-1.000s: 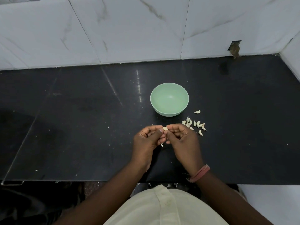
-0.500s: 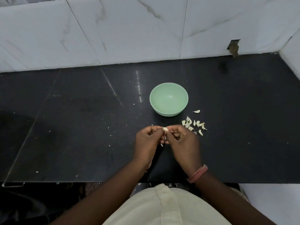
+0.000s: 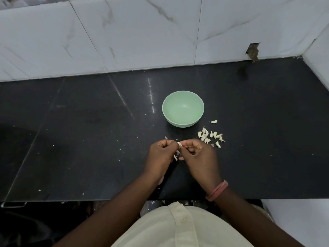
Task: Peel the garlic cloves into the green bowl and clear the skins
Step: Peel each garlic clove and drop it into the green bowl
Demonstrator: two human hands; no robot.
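both hands, left hand [image 3: 161, 155] and right hand [image 3: 197, 154], meet knuckles-up, each grip pinching one garlic clove [image 3: 179, 144].

A black countertop [image 3: 89, 139] meets white marble wall tiles [image 3: 124, 41] with a broken hole [image 3: 252, 51].

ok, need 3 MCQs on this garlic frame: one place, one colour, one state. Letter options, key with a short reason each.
1. Where is the pile of garlic cloves relative to the green bowl?
A. Inside it
B. On the counter, near-right of it
C. Far left of it

2. What colour is the wristband?
A. Pink
B. Blue
C. Black

3. What is in the bowl?
A. Peeled cloves
B. Skins
C. Nothing visible

Key: 1 B, the cloves lie on the black counter beside the bowl; 2 A, pink band on the right wrist; 3 C, the bowl's inside shows bare while the left hand and right hand pinch one clove.
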